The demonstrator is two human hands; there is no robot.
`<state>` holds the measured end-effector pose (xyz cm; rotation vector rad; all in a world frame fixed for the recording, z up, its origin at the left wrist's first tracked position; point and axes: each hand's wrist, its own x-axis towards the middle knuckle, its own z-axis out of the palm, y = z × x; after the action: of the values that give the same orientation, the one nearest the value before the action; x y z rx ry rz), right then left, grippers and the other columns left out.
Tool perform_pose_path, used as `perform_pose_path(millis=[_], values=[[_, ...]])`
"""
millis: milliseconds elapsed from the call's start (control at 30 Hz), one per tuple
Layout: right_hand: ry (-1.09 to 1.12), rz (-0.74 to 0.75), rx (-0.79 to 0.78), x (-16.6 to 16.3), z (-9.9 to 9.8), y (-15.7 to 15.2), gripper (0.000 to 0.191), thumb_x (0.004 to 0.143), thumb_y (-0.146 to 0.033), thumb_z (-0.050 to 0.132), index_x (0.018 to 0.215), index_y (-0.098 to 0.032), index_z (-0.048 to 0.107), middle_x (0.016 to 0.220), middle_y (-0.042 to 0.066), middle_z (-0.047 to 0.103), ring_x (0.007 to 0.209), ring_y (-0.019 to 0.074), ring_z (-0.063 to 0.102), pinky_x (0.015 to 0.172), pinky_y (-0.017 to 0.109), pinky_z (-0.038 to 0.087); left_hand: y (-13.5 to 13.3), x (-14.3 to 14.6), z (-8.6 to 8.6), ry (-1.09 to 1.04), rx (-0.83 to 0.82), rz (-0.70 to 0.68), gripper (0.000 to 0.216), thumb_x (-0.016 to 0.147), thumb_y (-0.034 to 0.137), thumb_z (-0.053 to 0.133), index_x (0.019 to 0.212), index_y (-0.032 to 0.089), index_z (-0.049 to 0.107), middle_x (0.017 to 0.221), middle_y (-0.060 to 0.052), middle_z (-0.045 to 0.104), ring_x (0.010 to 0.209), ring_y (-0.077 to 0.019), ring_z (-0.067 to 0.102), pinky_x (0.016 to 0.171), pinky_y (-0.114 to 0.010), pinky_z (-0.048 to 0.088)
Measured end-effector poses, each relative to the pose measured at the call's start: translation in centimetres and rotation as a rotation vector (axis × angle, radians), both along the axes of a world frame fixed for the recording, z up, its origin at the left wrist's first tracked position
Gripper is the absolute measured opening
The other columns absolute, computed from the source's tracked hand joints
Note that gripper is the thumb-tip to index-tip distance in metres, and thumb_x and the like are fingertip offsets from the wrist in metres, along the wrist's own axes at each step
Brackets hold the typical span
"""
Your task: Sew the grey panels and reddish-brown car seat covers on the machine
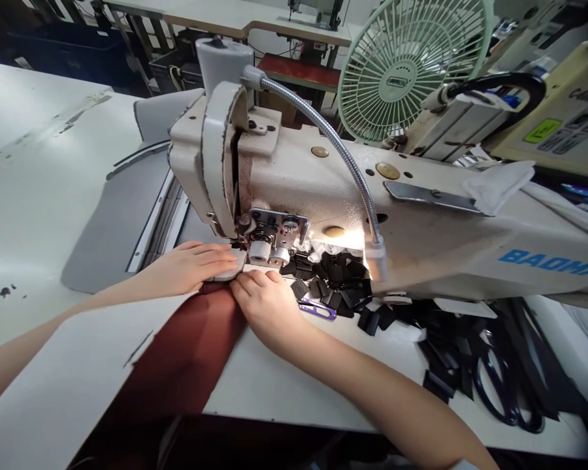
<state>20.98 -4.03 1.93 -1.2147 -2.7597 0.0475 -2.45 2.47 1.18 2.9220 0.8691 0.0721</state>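
Observation:
My left hand (193,266) lies with its fingers stretched flat on a grey padded piece (229,274), close to the needle area of a sewing machine (274,176). On the near edge of that piece, my right hand (269,307) has its fingers bent and closed on the material. Dark red fabric (186,352) hangs from under the hands toward me, and a large light-grey panel (68,385) drapes over it at left. The machine's needle and presser foot are mostly hidden. Behind the left hand, a grey sewn panel (112,222) rests on the table.
Black fabric scraps (343,281) lie beside the machine, with a purple thread snipper (318,309) by them. Dark-handled scissors (500,385) sit at the right. A flexible lamp (333,137) bends over the machine arm. A green fan (406,78) stands behind.

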Motion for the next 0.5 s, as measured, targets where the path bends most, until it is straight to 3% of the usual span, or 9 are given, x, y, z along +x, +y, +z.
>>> perform_pose_path(millis=[200, 333, 400, 500], values=[[0.080, -0.024, -0.030, 0.3, -0.2, 0.9, 0.029, 0.102, -0.015, 0.045, 0.123, -0.010, 0.065, 0.121, 0.013, 0.072, 0.110, 0.0229, 0.060, 0.088, 0.037, 0.048, 0.8, 1.3, -0.2, 0.061, 0.074, 0.029, 0.051, 0.092, 0.008, 0.042, 0.138, 0.025, 0.058, 0.124, -0.007, 0.070, 0.130, -0.0220, 0.056, 0.106, -0.034, 0.041], [0.080, -0.065, -0.068, 0.2, -0.1, 1.2, 0.034, 0.100, -0.014, 0.045, 0.128, -0.010, 0.063, 0.128, 0.012, 0.070, 0.115, 0.0238, 0.059, 0.091, 0.037, 0.047, 2.4, 1.7, -0.7, 0.026, 0.029, 0.039, 0.041, 0.095, 0.016, 0.045, 0.132, 0.023, 0.061, 0.123, -0.009, 0.070, 0.128, -0.0227, 0.058, 0.104, -0.034, 0.042], [0.072, -0.082, -0.086, 0.1, -0.1, 1.2, 0.035, 0.100, -0.014, 0.044, 0.129, -0.010, 0.062, 0.130, 0.012, 0.069, 0.116, 0.0244, 0.059, 0.091, 0.038, 0.047, 3.2, 1.5, 0.3, -0.020, -0.061, 0.048, 0.038, 0.096, 0.022, 0.045, 0.129, 0.023, 0.063, 0.124, -0.008, 0.071, 0.125, -0.0218, 0.060, 0.107, -0.035, 0.041], [0.062, -0.097, -0.113, 0.0, 0.3, 1.3, 0.035, 0.098, -0.015, 0.046, 0.129, -0.012, 0.063, 0.129, 0.012, 0.069, 0.116, 0.0250, 0.059, 0.092, 0.038, 0.046, 1.6, -0.2, 4.0, -0.130, -0.235, 0.094, 0.038, 0.097, 0.039, 0.046, 0.124, 0.024, 0.067, 0.126, -0.003, 0.071, 0.118, -0.0207, 0.063, 0.108, -0.035, 0.044]])
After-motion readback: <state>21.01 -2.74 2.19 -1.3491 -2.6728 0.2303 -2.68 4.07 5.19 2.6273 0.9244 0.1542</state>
